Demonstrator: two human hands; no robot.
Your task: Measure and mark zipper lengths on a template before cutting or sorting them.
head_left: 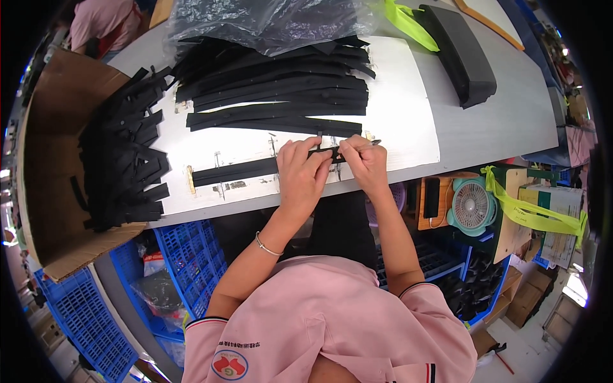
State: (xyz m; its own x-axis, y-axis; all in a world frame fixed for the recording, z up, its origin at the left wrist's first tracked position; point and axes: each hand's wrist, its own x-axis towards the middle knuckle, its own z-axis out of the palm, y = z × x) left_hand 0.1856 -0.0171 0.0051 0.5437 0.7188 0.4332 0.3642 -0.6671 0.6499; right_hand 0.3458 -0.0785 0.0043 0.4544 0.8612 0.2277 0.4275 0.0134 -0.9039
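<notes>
**Both hands on one black strip at the board's near edge**

We see a single long black strip lying flat on the white board, close to its near edge. Left hand is palm down, fingers spread and pressed on the strip's right part; no closed grasp, just holding it down. Right hand sits just beside it at the strip's right end, fingers pinched on a thin dark pen-like tool whose tip pokes out past the fingers. We cannot tell whether the tip touches the strip.

Farther back on the board: a fanned stack of black strips, partly under a clear plastic bag. To the left, more strips in a loose pile on a cardboard sheet. Back right on the grey table: a dark foam block with a yellow-green strap beside it. Below the table edge: blue crates, a small teal fan. Another person is at the far left corner.
</notes>
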